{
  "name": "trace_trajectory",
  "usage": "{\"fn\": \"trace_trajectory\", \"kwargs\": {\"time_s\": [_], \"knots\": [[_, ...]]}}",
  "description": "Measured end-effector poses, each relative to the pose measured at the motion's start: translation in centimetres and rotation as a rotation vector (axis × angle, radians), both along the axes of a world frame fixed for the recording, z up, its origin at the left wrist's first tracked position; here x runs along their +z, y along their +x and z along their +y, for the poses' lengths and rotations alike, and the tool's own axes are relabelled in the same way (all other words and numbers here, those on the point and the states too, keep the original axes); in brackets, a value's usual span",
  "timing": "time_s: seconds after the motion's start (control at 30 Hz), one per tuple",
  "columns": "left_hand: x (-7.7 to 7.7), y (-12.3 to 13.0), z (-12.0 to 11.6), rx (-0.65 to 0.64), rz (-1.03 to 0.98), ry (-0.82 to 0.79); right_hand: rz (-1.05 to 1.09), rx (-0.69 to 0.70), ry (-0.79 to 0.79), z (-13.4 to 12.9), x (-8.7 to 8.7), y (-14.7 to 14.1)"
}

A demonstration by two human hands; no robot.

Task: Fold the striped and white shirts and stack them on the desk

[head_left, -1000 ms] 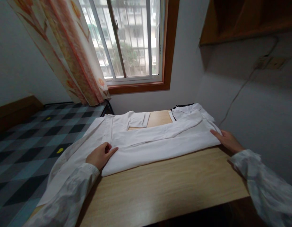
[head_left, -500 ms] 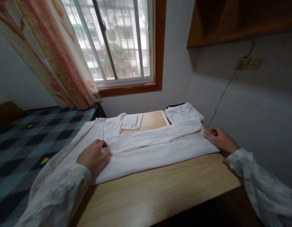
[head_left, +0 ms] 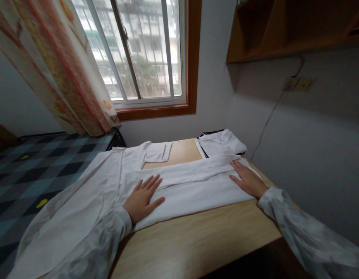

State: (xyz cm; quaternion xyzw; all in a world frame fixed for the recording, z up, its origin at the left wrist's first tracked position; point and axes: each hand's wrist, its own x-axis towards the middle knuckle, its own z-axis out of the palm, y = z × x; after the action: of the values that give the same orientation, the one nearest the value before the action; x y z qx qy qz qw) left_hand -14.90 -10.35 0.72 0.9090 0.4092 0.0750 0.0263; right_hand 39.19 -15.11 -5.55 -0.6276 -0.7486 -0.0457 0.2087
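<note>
A white shirt (head_left: 191, 193) lies spread on the wooden table, its near side folded over in a long strip and its left part reaching over the bed. My left hand (head_left: 144, 199) rests flat on the folded part with fingers spread. Near the shirt's right end, my right hand (head_left: 249, 179) also lies flat on the cloth, fingers stretched out. Neither hand grips anything. A short folded sleeve (head_left: 158, 152) points toward the window side. Behind the right end sits a stack of folded white clothes (head_left: 223, 142), with a collar on top and dark edges beneath.
The table's bare front part (head_left: 197, 236) shows below the shirt. A bed with a checked cover (head_left: 11, 186) adjoins on the left. Ahead are a window (head_left: 144, 58) and a patterned curtain (head_left: 69, 77). A wall shelf (head_left: 278, 35) and a cable (head_left: 266, 124) are at right.
Both hands were curled at the cloth before; now they lie flat on it. My left hand has moved right, my right hand left and inward from the shirt's end.
</note>
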Motion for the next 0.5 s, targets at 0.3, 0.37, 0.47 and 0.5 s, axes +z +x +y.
{"fn": "trace_trajectory", "kwargs": {"time_s": [0.3,0.37,0.47,0.5], "knots": [[3.2,0.8,-1.5,-0.095,-0.07,0.01,-0.087,-0.129,0.01,-1.3,4.0,0.3],[2.9,0.8,-1.5,-0.105,-0.099,0.022,-0.128,-0.186,0.024,-1.1,5.4,-0.5],[2.1,0.5,-1.2,-0.163,-0.089,0.011,-0.148,-0.114,0.094,-0.4,6.7,-2.6],[1.9,0.4,-1.0,-0.187,-0.074,-0.007,-0.147,-0.039,0.1,-0.1,6.7,-3.3]]}}
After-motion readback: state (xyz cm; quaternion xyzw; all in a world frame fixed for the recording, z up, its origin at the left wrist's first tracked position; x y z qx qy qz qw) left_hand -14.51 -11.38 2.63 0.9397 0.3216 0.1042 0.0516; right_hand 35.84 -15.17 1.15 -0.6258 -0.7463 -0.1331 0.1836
